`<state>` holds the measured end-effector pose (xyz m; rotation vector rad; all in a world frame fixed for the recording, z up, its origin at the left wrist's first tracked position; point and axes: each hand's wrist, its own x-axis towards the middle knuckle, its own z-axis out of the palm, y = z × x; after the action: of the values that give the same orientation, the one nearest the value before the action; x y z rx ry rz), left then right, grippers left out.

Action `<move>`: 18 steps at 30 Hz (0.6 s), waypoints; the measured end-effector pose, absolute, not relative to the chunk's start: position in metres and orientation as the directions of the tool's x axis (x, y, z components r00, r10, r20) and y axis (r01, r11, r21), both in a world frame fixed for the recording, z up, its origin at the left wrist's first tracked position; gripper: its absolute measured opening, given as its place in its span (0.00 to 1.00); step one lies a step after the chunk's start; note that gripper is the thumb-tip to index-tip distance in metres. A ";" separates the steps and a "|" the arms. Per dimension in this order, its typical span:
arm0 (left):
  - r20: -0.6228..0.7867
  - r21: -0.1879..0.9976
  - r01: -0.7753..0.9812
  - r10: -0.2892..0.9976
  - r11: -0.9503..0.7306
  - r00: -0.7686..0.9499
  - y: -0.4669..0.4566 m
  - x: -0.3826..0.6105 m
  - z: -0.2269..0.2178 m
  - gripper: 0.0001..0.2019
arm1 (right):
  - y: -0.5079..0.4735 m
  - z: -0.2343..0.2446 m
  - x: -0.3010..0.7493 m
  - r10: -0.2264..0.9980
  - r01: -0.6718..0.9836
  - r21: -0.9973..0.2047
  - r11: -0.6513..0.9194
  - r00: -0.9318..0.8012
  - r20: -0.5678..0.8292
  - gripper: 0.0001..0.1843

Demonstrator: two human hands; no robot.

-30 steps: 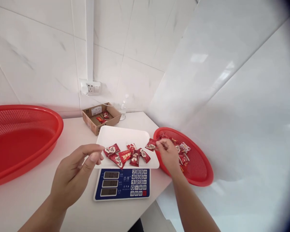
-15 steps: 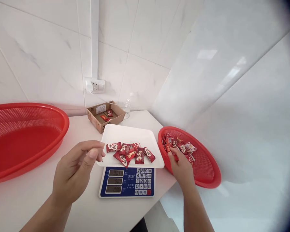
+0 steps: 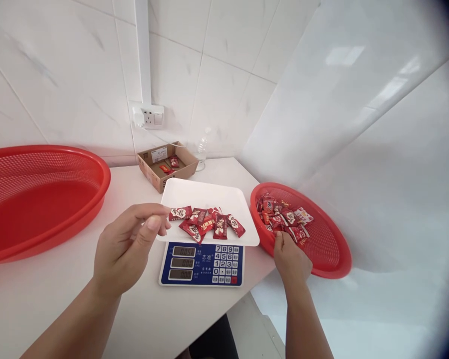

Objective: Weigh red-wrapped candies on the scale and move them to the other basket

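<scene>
A white tray [image 3: 205, 194] rests on a blue digital scale [image 3: 202, 264] and carries several red wrapped candies [image 3: 209, 224]. My left hand [image 3: 129, 247] hovers at the tray's left edge, fingers curled in a loose pinch with nothing visible in them. My right hand [image 3: 292, 257] reaches over the near rim of a small red basket [image 3: 336, 269]. Its fingers curl down among the pile of wrapped candies [image 3: 284, 217] there. What they grip is hidden by the back of the hand.
A large red mesh basket [image 3: 41, 199] fills the left of the white counter. A cardboard box [image 3: 166, 167] holding a few candies and a clear bottle [image 3: 201, 154] stand by the tiled wall, below a socket [image 3: 147, 115]. The counter edge runs just past the scale.
My right hand left a candy on the tray, then moved right into the small basket. The left hand has stayed by the tray's edge. The view has shifted slightly.
</scene>
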<state>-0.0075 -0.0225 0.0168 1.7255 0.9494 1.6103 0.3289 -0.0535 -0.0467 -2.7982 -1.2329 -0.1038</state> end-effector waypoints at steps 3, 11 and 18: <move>0.559 0.819 0.134 0.829 -0.558 0.029 -0.023 -0.007 0.015 0.12 | -0.055 -0.049 0.330 0.734 0.743 -0.048 -0.668 0.668 0.123 0.28; 0.580 0.803 0.130 0.813 -0.582 0.053 -0.023 -0.005 0.014 0.08 | -0.054 -0.052 0.330 0.733 0.743 -0.057 -0.667 0.667 0.131 0.28; 0.549 0.679 0.490 0.821 -0.547 0.156 -0.013 -0.001 0.018 0.12 | -0.056 -0.052 0.327 0.746 0.763 -0.070 -0.642 0.644 0.171 0.25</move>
<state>-0.0014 -0.0133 0.0184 2.0975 1.2560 1.3473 0.3275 -0.0559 -0.0516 -2.7234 -1.2572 -0.1905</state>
